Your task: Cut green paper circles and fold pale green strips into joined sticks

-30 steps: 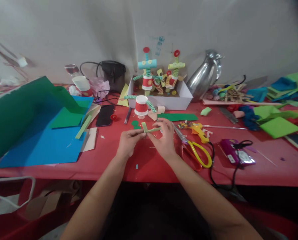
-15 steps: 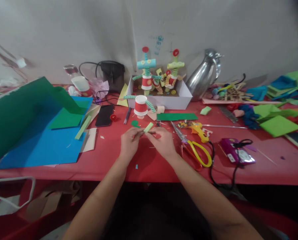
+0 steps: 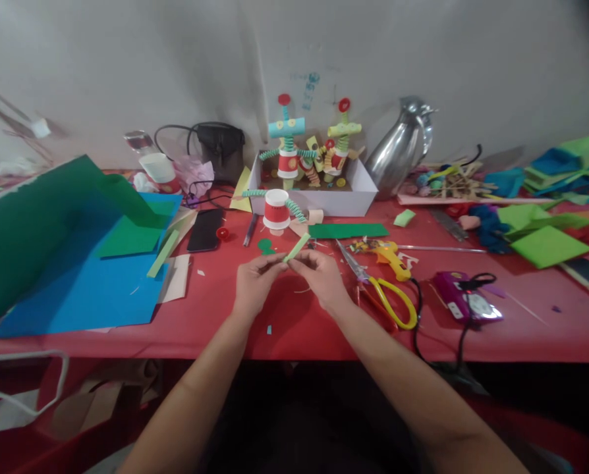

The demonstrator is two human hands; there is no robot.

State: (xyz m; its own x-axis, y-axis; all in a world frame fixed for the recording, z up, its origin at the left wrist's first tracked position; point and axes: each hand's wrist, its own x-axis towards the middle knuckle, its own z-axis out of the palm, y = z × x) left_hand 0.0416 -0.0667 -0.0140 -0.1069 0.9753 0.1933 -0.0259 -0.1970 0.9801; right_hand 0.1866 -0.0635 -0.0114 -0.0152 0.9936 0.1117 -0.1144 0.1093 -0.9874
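Between my two hands is a narrow light green paper strip [image 3: 298, 246], tilted up and away to the right. My left hand [image 3: 259, 282] pinches its near end, fingers closed. My right hand [image 3: 320, 275] is closed on the same end, and the fingertips of both hands nearly meet there. Just beyond them stands a red and white paper cup figure [image 3: 277, 209] with folded green paper-spring arms. A dark green paper cutout [image 3: 265, 246] lies close to my left fingers. Behind my right fingers lies a long dark green paper strip [image 3: 348, 230].
Right of my hands lie yellow-handled scissors [image 3: 388, 299], a yellow glue gun [image 3: 391, 257] and a purple device [image 3: 465, 299] with a black cord. A white box [image 3: 324, 203] holds finished figures at the back, beside a metal jug [image 3: 398, 148]. Blue sheets [image 3: 82, 296] and a phone [image 3: 205, 229] lie left.
The light green strip now shows longer and points further up and away from my fingertips. Both hands stay nearly in place, still pinching it. The whole view has shifted slightly.
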